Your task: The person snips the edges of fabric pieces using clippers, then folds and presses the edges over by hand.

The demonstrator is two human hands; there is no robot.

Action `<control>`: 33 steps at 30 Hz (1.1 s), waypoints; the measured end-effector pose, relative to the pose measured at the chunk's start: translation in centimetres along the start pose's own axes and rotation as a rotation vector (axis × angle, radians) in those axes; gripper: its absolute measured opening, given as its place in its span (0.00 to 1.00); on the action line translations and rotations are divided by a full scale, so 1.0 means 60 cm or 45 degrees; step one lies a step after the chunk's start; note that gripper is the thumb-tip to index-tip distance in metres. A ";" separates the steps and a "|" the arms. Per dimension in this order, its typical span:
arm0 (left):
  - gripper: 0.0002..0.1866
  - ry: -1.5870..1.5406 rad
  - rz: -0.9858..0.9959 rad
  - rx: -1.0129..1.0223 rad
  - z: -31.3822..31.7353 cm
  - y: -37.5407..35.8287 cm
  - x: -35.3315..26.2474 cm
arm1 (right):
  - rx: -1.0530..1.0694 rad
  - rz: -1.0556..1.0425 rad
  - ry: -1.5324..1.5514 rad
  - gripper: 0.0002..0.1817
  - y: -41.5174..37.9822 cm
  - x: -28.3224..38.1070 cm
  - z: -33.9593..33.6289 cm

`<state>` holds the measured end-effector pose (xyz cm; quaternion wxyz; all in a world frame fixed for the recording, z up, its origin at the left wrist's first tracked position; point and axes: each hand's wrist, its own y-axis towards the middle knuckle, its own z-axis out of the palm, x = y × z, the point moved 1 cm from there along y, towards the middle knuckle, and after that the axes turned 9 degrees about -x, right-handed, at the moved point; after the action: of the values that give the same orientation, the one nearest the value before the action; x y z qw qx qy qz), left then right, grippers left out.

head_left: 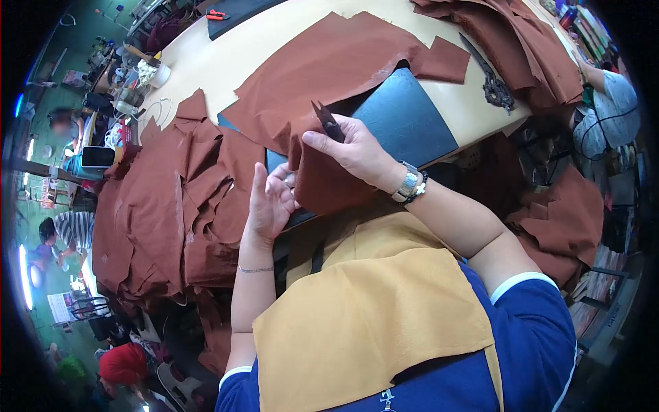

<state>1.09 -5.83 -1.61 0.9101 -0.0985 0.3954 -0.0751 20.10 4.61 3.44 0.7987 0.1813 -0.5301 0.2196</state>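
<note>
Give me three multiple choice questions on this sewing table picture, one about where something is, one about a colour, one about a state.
1. Where do the big dark scissors lie?
A. on the table's far right
B. in the left hand
C. on the lap

2. What colour is the cloth piece held in the hands?
A. blue
B. reddish brown
C. white

3. What does the right hand grip?
A. nothing
B. a phone
C. small snips

A: they rest on the tan table. B: it matches the brown piles. C: the blades stick out above the thumb.
</note>
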 end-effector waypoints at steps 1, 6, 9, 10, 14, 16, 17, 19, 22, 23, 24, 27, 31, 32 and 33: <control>0.41 -0.033 -0.109 -0.047 0.005 -0.004 -0.002 | 0.046 -0.011 0.036 0.11 -0.001 0.000 -0.001; 0.34 -0.209 -0.190 -0.151 0.014 0.013 0.015 | 0.303 -0.130 -0.302 0.14 -0.022 -0.012 0.006; 0.21 0.175 0.031 -0.476 0.001 0.037 0.000 | 0.318 -0.056 -0.677 0.19 -0.030 -0.003 -0.011; 0.21 0.192 0.097 -0.501 0.006 0.033 -0.009 | 0.221 -0.042 -0.515 0.20 -0.030 -0.021 -0.018; 0.21 0.372 0.389 -0.666 -0.024 0.033 0.004 | 0.041 0.430 -0.214 0.21 -0.019 -0.018 -0.034; 0.23 0.309 0.422 -0.670 -0.020 0.026 0.003 | 0.104 0.572 -0.181 0.22 -0.008 -0.019 -0.042; 0.23 0.283 0.426 -0.680 -0.015 0.024 0.002 | 0.134 0.643 -0.164 0.22 -0.003 -0.019 -0.046; 0.24 0.260 0.431 -0.673 -0.014 0.022 0.003 | 0.167 0.774 -0.123 0.23 0.005 -0.012 -0.042; 0.29 0.444 0.603 -0.751 -0.014 0.020 0.003 | 0.176 0.897 -0.005 0.23 0.015 -0.009 -0.034; 0.31 0.624 0.769 -0.855 -0.005 0.016 0.008 | 0.167 0.926 0.046 0.23 0.016 -0.008 -0.032; 0.33 0.804 0.932 -0.950 0.009 0.012 0.009 | 0.119 0.844 0.115 0.23 0.018 -0.006 -0.029; 0.33 1.366 1.861 -0.999 0.088 -0.019 0.012 | -0.071 0.565 0.355 0.24 0.026 -0.011 -0.025; 0.17 2.040 1.757 0.004 0.180 -0.031 0.014 | -0.362 0.383 0.525 0.23 0.053 -0.012 -0.003; 0.15 2.021 1.798 -0.029 0.201 -0.019 0.030 | -0.365 0.333 0.487 0.23 0.058 -0.014 0.003; 0.13 2.002 1.838 -0.063 0.222 -0.008 0.046 | -0.370 0.280 0.452 0.23 0.063 -0.014 0.008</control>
<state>12.75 -5.27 5.45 0.2263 0.2165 0.8378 0.4472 17.37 7.39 3.07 0.8682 -0.0354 -0.4242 0.2549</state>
